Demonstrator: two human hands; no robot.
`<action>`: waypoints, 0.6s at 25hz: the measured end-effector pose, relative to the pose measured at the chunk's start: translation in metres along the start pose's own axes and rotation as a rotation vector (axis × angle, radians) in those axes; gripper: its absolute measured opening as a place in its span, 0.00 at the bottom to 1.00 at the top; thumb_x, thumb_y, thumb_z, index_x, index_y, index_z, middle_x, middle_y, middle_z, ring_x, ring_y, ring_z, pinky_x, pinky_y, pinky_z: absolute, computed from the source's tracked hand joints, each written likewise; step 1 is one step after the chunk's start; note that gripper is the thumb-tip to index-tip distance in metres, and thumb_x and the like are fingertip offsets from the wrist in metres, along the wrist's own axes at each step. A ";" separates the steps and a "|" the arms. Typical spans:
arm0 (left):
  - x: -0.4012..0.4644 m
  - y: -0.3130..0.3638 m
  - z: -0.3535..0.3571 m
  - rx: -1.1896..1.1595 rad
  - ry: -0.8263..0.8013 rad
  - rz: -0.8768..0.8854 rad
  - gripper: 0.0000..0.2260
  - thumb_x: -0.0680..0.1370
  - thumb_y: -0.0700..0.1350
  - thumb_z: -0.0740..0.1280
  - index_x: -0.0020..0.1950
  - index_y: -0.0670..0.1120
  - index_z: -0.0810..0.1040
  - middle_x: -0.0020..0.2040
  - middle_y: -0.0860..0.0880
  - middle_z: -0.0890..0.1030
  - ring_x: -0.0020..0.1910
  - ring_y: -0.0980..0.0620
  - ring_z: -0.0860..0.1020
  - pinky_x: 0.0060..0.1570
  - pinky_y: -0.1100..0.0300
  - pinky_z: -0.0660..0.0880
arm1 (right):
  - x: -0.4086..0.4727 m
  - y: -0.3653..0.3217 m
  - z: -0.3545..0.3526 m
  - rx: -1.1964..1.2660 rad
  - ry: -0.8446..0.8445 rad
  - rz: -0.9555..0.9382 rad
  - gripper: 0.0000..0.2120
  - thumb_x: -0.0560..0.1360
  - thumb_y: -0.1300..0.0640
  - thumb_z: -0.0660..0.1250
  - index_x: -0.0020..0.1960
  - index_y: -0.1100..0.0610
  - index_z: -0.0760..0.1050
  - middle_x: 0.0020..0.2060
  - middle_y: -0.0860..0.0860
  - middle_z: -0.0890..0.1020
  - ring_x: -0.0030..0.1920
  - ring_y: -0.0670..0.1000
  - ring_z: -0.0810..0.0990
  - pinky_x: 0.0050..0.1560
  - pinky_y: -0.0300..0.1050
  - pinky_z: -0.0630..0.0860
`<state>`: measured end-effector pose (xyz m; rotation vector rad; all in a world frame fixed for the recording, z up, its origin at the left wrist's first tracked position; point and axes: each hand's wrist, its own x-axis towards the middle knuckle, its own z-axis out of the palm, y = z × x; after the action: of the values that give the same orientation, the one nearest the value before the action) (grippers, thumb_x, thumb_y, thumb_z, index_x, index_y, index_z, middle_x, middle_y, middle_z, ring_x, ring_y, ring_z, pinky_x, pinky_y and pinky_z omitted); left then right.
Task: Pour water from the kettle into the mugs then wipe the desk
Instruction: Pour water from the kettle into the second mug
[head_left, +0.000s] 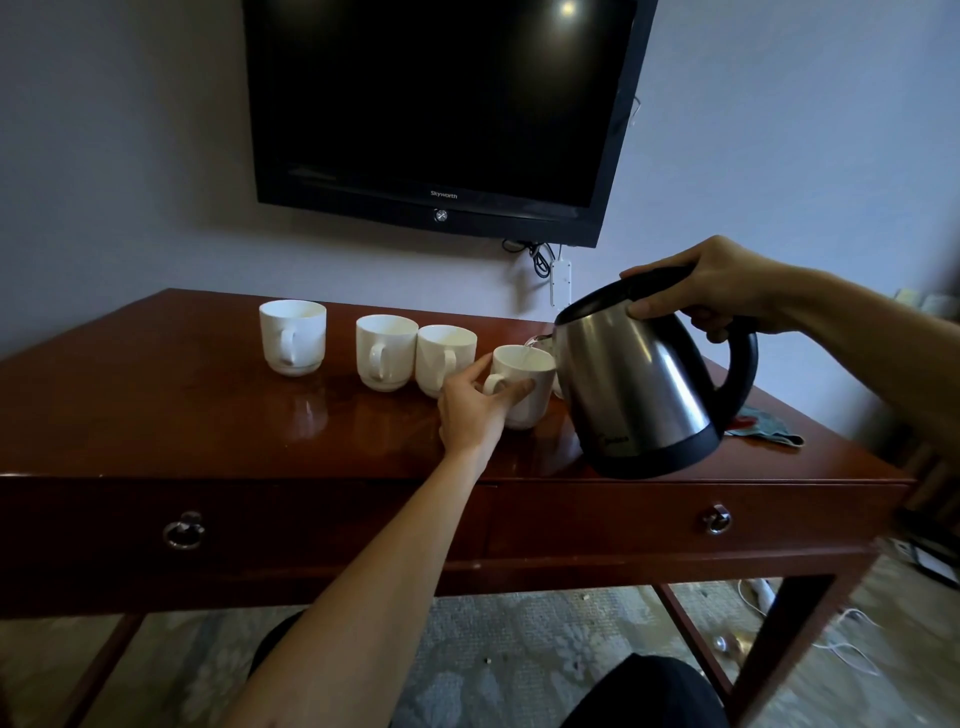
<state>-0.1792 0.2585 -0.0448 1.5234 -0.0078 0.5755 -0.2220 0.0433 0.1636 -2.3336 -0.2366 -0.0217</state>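
So you're at the desk (208, 441), dark glossy wood under a wall TV (441, 104), and you're in the pouring step, on the right-most of the four mugs in view. The kettle (639, 384) is the big player: steel body, black base and handle, tipped toward the left with its spout right over the near mug (524, 389). A thin stream looks to be running into it. Your right hand (722, 286) is wrapped tight around the kettle's handle at the top, thumb down against the lid edge. It's carrying the whole thing in the air, just beside the mug.

Your left hand (472, 410) is curled against the mug's side by the handle, fingers hooked around it, steadying it on the wood. The three other mugs (387, 351) sit further left in a loose row, the middle two touching. Can't tell from here whether they've got water in them.

Next bit, I'd guess: level the kettle off before this one brims, since the spout's so close to your fingers. After that, wiping. There's a crumpled cloth (763, 423) behind the kettle on the right, so that's probably your rag.
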 end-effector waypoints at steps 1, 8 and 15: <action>0.000 0.000 0.000 0.001 -0.002 0.001 0.31 0.65 0.56 0.81 0.66 0.51 0.81 0.58 0.54 0.84 0.58 0.55 0.79 0.59 0.46 0.79 | 0.000 0.000 0.000 -0.001 0.003 0.000 0.25 0.63 0.54 0.81 0.60 0.51 0.84 0.25 0.51 0.64 0.25 0.49 0.60 0.24 0.41 0.63; 0.001 -0.001 0.001 -0.007 -0.002 -0.009 0.34 0.63 0.58 0.81 0.67 0.51 0.80 0.60 0.54 0.84 0.59 0.56 0.79 0.61 0.46 0.78 | 0.000 0.001 -0.001 0.000 0.004 -0.005 0.26 0.62 0.53 0.81 0.60 0.51 0.85 0.26 0.51 0.64 0.25 0.50 0.60 0.24 0.41 0.63; 0.000 -0.001 0.000 -0.026 -0.015 -0.003 0.35 0.63 0.60 0.81 0.67 0.50 0.80 0.57 0.59 0.83 0.57 0.57 0.78 0.61 0.47 0.78 | 0.000 0.001 0.000 -0.011 0.006 -0.005 0.24 0.65 0.55 0.81 0.60 0.50 0.85 0.25 0.50 0.64 0.24 0.49 0.61 0.24 0.41 0.64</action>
<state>-0.1783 0.2583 -0.0456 1.5024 -0.0238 0.5598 -0.2217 0.0427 0.1631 -2.3437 -0.2404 -0.0327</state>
